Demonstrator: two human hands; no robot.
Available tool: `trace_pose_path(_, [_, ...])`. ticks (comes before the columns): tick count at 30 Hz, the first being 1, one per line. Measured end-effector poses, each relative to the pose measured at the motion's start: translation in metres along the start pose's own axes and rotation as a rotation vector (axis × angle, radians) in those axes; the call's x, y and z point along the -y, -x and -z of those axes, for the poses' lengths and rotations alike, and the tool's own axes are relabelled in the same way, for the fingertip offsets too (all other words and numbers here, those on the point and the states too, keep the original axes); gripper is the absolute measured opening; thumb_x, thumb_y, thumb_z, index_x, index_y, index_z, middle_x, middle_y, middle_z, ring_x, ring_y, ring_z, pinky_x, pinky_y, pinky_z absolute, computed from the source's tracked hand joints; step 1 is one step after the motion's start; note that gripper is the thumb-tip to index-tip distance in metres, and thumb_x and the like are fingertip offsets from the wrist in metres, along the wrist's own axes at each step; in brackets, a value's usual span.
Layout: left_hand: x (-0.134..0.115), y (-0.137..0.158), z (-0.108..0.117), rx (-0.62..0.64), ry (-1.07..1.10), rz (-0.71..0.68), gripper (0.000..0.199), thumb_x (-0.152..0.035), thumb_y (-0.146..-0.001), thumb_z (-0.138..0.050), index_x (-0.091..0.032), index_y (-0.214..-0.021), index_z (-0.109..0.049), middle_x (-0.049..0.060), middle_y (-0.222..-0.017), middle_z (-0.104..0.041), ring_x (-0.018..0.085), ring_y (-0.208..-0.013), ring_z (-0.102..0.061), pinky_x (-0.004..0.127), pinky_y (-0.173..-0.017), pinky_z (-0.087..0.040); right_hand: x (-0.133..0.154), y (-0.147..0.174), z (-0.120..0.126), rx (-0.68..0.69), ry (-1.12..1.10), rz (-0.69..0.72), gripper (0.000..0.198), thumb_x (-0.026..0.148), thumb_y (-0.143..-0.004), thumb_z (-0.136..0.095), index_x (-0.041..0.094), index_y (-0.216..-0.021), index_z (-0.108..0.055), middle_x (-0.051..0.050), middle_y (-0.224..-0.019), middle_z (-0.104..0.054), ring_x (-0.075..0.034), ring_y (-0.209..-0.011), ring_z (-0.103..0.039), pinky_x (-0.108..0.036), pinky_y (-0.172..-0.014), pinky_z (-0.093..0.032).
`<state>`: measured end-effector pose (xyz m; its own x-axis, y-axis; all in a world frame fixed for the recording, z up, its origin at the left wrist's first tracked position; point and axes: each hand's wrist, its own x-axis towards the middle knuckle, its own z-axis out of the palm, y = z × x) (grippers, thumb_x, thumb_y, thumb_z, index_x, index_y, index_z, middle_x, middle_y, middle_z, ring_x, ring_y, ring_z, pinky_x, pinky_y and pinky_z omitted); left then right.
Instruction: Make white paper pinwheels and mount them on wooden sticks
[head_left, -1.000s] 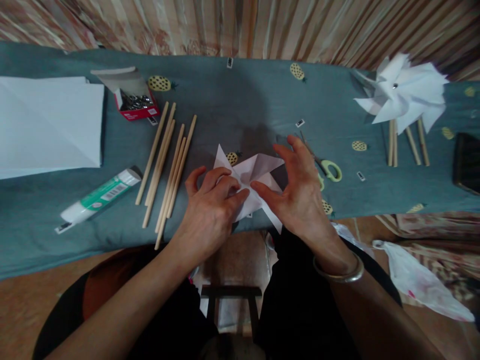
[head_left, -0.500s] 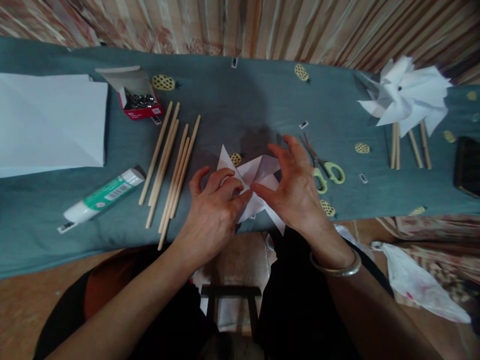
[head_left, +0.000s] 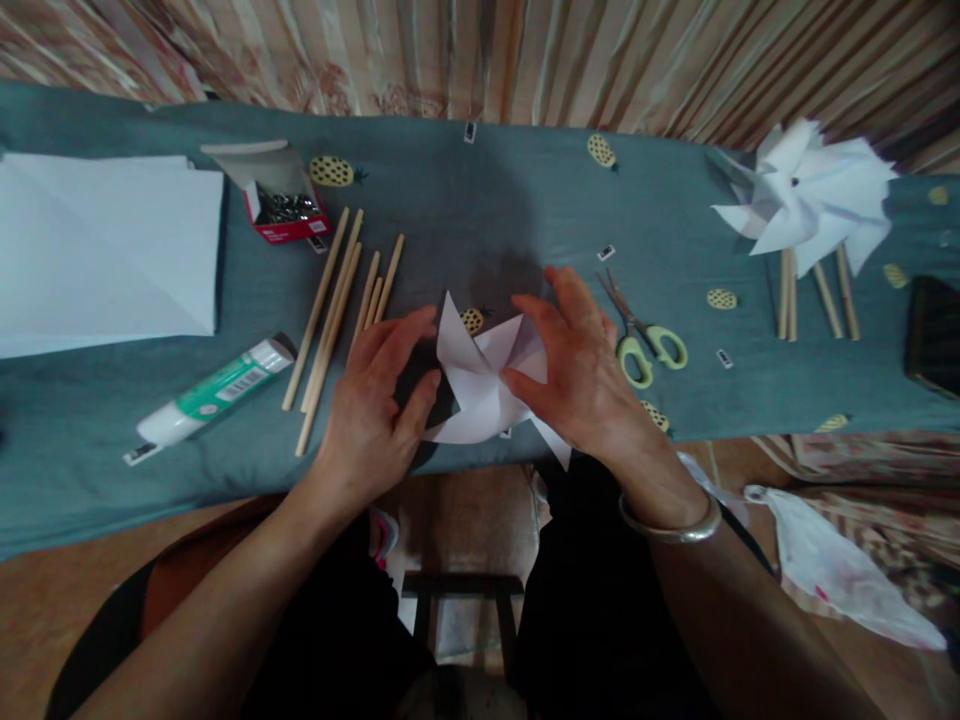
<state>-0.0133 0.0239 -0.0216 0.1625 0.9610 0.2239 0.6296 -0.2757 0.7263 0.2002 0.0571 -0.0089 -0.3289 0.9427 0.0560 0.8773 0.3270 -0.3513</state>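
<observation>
A white paper pinwheel (head_left: 480, 390) with folded blades lies near the front edge of the cloth-covered table. My right hand (head_left: 581, 365) holds it from the right, the thumb pressed on its middle and the other fingers raised and spread. That hand covers part of the right blades. Just left of the pinwheel, my left hand (head_left: 375, 410) is open, thumb and fingers apart, with nothing in it. It hides the lower ends of some wooden sticks (head_left: 330, 320). Scissors with green handles (head_left: 637, 330) lie right beside my right hand.
Left on the table are a stack of white paper (head_left: 112, 250), a glue stick (head_left: 214, 390) and an open red box of small metal pins (head_left: 285, 215). At the far right, finished-looking white pinwheels (head_left: 814, 195) on sticks lie near a dark phone-like object (head_left: 934, 335).
My left hand has let go of the pinwheel's middle and moved left, its fingers opening. The lower left blade now lies spread out. My right thumb stays at the middle.
</observation>
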Motion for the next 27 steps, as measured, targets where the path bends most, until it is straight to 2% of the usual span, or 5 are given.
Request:
trace_pose_path(4, [0.003,0.008,0.000,-0.003,0.301,0.162,0.064,-0.027,-0.088,-0.062,-0.026,-0.146,-0.037,0.010,-0.134,-0.057,0.028,-0.121,-0.056,0.046,-0.102,-0.048,-0.001,0.000,-0.001,0.016,-0.015,0.052,0.055,0.032,-0.083,-0.060,0.023,-0.136,-0.048,-0.015,-0.160,-0.027,-0.036,-0.150,-0.017,-0.064,-0.113,-0.025])
trace_pose_path(13, [-0.008,0.012,-0.006,0.032,0.896,0.419,0.083,-0.024,-0.079,-0.074,-0.036,-0.148,-0.028,0.010,-0.141,-0.053,0.025,-0.121,-0.061,0.046,-0.103,-0.049,-0.002,0.001,-0.007,-0.035,-0.048,0.041,0.065,0.033,-0.083,-0.064,0.016,-0.141,-0.042,-0.021,-0.158,-0.029,-0.036,-0.149,-0.020,-0.062,-0.113,-0.026])
trace_pose_path(16, [-0.009,0.012,-0.007,0.029,0.990,0.482,0.090,-0.022,-0.077,-0.077,-0.037,-0.149,-0.025,0.010,-0.141,-0.054,0.025,-0.114,-0.065,0.045,-0.101,-0.051,-0.003,0.003,-0.009,-0.048,-0.052,0.033,0.065,0.037,-0.084,-0.064,0.017,-0.141,-0.042,-0.020,-0.158,-0.029,-0.036,-0.149,-0.021,-0.062,-0.113,-0.027])
trace_pose_path(21, [-0.015,0.008,-0.011,0.074,1.047,0.531,0.102,-0.017,-0.073,-0.079,-0.027,-0.153,-0.016,0.009,-0.117,-0.071,0.024,-0.112,-0.067,0.045,-0.104,-0.049,-0.005,0.007,-0.011,-0.094,-0.054,0.024,0.064,0.039,-0.085,-0.063,0.021,-0.142,-0.040,-0.016,-0.158,-0.031,-0.034,-0.149,-0.021,-0.060,-0.115,-0.026])
trace_pose_path(27, [-0.025,0.001,-0.015,0.138,1.067,0.545,0.111,-0.020,-0.071,-0.079,-0.023,-0.154,-0.006,0.008,-0.108,-0.075,0.026,-0.110,-0.068,0.047,-0.101,-0.049,-0.001,0.010,-0.010,-0.115,-0.026,0.012,0.064,0.040,-0.084,-0.065,0.025,-0.141,-0.041,-0.013,-0.158,-0.033,-0.033,-0.149,-0.022,-0.059,-0.115,-0.029])
